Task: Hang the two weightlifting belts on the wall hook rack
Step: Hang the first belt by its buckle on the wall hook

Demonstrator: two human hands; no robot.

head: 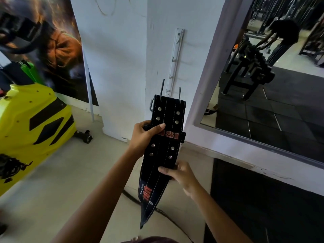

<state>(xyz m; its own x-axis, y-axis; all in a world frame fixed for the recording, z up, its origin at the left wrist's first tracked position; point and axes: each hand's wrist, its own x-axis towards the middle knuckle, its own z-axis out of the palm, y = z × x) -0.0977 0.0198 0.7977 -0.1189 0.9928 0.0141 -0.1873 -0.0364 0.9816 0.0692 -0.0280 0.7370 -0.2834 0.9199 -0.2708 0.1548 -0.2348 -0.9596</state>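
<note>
Both hands on one black weightlifting belt (164, 137), held upright in front of the white wall. I see left hand (142, 135) clamped around its left edge mid-length, right hand (178, 172) pinching lower right edge. Buckle prongs (163, 87) point up, just below the white hook rack (175, 60); no contact visible
</note>
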